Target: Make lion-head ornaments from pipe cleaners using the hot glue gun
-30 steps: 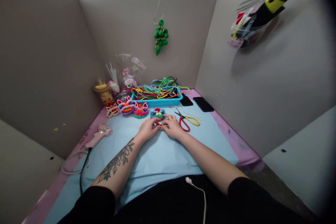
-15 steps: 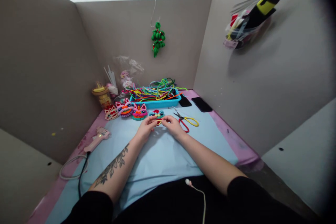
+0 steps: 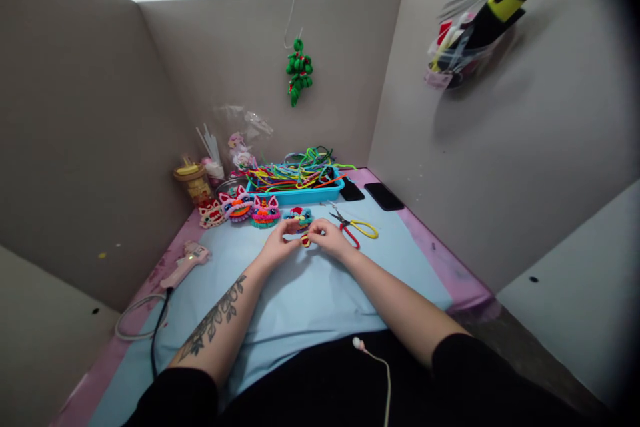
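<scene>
A small red-and-yellow piece (image 3: pixel 305 240), seemingly of bent pipe cleaner, is pinched between the thumb and fingers of my right hand (image 3: pixel 331 239). My left hand (image 3: pixel 280 241) sits beside it, its thumb tip at the piece's left edge and its curled fingers raised apart from the thumb. Whether that thumb touches the piece is hard to make out. Just behind the hands lies a teal pipe-cleaner animal head (image 3: pixel 299 216) with a red top, partly hidden by my fingers. Scissors (image 3: pixel 354 227) with one red and one yellow handle lie open-bladed by my right hand.
Several finished fuzzy animal heads (image 3: pixel 265 211) line up at the left. Behind stands a blue tray (image 3: pixel 295 198) of colourful pipe cleaners. Two dark phones (image 3: pixel 384 197) lie right of it. A pink glue gun (image 3: pixel 186 265) with its cable rests at left. Grey partitions (image 3: pixel 340 80) enclose the table.
The hands have drawn slightly apart. My left fingers have lifted from the thumb, and the red-and-yellow piece has turned and shows more plainly, now lower between the hands.
</scene>
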Motion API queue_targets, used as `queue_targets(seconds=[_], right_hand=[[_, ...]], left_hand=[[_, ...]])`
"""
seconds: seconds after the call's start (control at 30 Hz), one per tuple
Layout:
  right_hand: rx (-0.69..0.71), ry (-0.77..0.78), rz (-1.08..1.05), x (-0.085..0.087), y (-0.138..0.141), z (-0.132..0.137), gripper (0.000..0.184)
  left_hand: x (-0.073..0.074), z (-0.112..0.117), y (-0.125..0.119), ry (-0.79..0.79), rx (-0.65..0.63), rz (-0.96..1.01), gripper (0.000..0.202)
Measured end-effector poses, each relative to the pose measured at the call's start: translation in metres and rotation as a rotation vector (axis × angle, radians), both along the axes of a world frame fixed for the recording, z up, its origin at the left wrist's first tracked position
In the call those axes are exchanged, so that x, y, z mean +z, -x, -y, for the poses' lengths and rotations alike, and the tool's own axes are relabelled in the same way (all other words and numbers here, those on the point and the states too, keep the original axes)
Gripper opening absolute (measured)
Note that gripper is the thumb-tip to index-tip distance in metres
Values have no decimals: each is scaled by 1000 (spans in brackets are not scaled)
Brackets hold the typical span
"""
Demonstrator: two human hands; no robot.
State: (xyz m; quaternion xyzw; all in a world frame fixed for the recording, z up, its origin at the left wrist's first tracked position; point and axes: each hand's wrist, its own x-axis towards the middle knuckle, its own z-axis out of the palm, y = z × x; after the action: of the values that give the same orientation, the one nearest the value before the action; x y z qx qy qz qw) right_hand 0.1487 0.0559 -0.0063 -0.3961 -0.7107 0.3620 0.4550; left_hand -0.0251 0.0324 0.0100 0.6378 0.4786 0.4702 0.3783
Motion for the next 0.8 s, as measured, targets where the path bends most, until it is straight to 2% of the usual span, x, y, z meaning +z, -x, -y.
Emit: queue_targets(seconds=[0.17, 0.3, 0.4, 0.47, 0.57, 0.8], right_hand=[[11, -47, 69, -5, 5, 0, 4], [18, -60, 62, -6, 4, -3, 9], [-51, -101, -27, -3, -3, -5, 20], [-82, -134, -80, -1, -7, -5, 21], [1, -149, -73, 2, -11, -3, 10], [197, -143, 9, 7, -11, 4, 13]], left_hand=[[-7, 2, -8, 21, -121, -41, 41], [-13, -1, -7, 19, -101, -10, 40], [-14, -3, -6, 16, -69, 24, 40], [-12, -2, -7, 26, -68, 49, 40], [-9, 0, -7, 67, -118, 115, 43], [-7, 2, -5, 136, -245, 171, 51]])
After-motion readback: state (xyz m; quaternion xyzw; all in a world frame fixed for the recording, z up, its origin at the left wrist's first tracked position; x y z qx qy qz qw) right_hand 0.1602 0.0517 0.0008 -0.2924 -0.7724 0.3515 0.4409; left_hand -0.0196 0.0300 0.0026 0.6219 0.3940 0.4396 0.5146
